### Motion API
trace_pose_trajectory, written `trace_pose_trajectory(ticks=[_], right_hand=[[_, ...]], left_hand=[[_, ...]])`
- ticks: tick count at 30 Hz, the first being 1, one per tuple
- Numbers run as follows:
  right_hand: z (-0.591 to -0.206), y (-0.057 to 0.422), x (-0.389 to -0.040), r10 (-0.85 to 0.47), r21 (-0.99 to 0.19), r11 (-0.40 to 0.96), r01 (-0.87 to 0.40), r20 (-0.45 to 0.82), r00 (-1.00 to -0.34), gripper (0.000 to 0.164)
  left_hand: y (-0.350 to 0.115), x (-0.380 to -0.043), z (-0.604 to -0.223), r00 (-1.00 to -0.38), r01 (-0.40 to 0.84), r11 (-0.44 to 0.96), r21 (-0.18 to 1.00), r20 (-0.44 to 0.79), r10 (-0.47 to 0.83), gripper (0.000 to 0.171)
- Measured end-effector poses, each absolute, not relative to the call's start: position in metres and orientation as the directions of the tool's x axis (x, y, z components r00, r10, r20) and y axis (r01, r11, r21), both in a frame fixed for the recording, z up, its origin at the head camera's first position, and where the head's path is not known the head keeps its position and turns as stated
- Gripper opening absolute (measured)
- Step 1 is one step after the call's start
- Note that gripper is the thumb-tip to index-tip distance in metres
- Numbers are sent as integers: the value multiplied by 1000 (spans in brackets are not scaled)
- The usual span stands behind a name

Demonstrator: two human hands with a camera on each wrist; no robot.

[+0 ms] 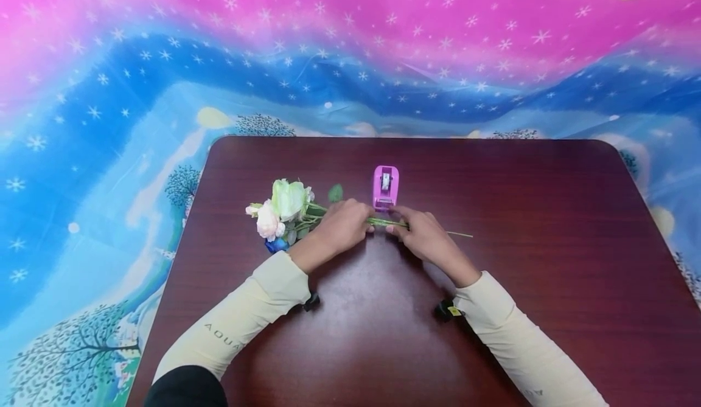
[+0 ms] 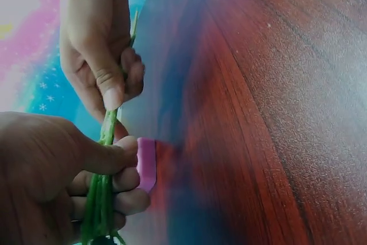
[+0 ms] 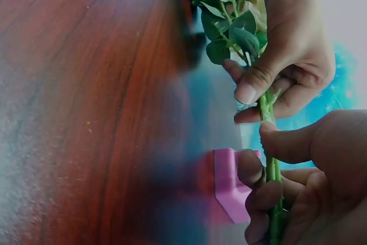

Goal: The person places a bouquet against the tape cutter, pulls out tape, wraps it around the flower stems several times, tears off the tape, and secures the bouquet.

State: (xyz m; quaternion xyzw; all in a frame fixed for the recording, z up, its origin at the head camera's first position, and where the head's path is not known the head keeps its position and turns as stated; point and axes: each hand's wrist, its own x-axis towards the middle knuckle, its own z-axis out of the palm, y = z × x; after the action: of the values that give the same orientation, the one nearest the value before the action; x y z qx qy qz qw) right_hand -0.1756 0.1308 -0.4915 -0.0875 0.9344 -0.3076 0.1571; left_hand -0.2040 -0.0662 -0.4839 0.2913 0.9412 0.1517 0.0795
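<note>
Flowers (image 1: 287,201): stems (image 1: 386,221) gripped in curled left hand (image 1: 343,226), nearer the blooms (image 1: 269,220), and curled right hand (image 1: 426,235), nearer the tips (image 1: 463,235), tape dispenser (image 1: 386,198) just beyond both.

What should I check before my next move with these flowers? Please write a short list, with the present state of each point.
1. Left grip holds the stems: ok.
2. Right grip holds them farther from the flowers: ok.
3. Stem ends level: not ok, one sticks out past the right grip.
4. Dispenser near both hands: ok.
5. Roll in the dispenser: ok.
6. Tape firmly round the stems: cannot tell.
</note>
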Motion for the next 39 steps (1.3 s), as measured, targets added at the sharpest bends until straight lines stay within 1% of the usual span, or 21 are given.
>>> trace_pose_trajectory(ticks=[4, 8, 13, 16, 20, 23, 26, 29, 33, 39], right_hand=[[-487, 130, -177, -234, -616, 785, -66, -197, -952, 50], [-485, 130, -178, -232, -614, 782, -107, -127, -964, 48], [-485, 132, -179, -231, -626, 770, -122, -95, -968, 43], [-486, 132, -180, -229, -634, 762, -133, -71, -971, 36], [-488, 132, -180, -221, -629, 757, -176, 7, -975, 22], [-491, 131, -179, -212, -613, 761, -214, 76, -974, 14], [-493, 131, -178, -205, -604, 759, -243, 132, -970, 10], [-495, 131, -178, -190, -601, 756, -258, 176, -966, 7], [-497, 132, -178, -181, -589, 757, -282, 226, -957, 6], [-502, 133, -179, -224, -522, 767, -373, 326, -918, 8]], left_hand=[[-66, -203, -481, -824, 553, 787, 274, 39, 566, 7], [-66, -202, -480, -819, 574, 789, 218, 141, 557, 2], [-66, -202, -483, -801, 593, 786, 176, 222, 555, 9], [-66, -202, -483, -785, 605, 784, 137, 266, 559, 10], [-66, -202, -483, -759, 619, 782, 72, 311, 572, 9], [-66, -202, -483, -745, 630, 775, 50, 319, 585, 7], [-65, -202, -483, -741, 645, 761, 64, 294, 604, 3], [-64, -202, -482, -744, 655, 751, 88, 249, 620, 9], [-63, -202, -480, -745, 659, 746, 96, 220, 629, 17], [-65, -202, -480, -744, 656, 750, 79, 234, 626, 14]])
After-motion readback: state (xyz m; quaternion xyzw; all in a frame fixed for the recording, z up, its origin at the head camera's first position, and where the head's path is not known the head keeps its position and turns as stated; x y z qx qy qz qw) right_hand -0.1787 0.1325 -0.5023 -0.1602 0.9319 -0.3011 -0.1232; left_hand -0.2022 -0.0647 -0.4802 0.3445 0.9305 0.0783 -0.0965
